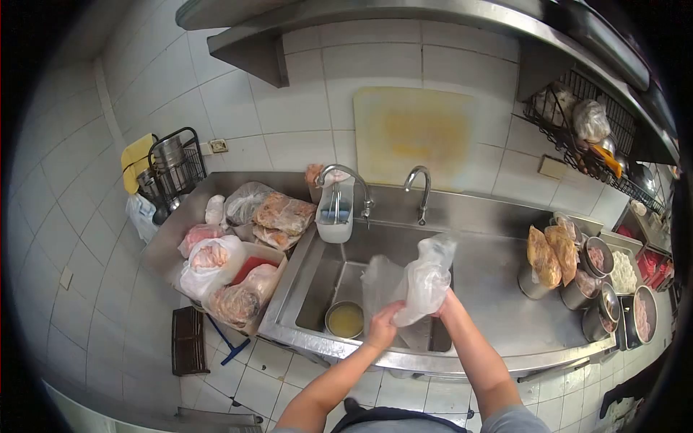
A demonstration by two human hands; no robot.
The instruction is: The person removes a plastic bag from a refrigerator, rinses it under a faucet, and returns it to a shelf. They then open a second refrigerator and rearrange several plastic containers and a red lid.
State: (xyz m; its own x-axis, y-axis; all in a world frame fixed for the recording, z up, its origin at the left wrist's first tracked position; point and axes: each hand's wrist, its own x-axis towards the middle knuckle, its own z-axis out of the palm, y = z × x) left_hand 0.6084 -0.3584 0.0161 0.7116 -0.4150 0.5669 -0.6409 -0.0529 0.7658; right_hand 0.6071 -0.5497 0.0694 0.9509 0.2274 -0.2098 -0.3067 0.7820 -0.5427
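You are standing at the steel table (505, 317), which is carrying the sink (317, 278) in its middle. Bags of raw meat (238, 292) are lying heaped at its left end, and metal pots (613, 307) are standing at its right end. Over the sink you are holding up a clear plastic bag (426, 278). Your left hand (382, 325) is pinching its lower edge, and your right hand (444, 304) is gripping its side, fingers pressed together. Below them a small bowl (345, 320) of yellowish liquid is sitting in the sink.

Commercial kitchen (steel sink (310, 270), tiled walls (238, 108))
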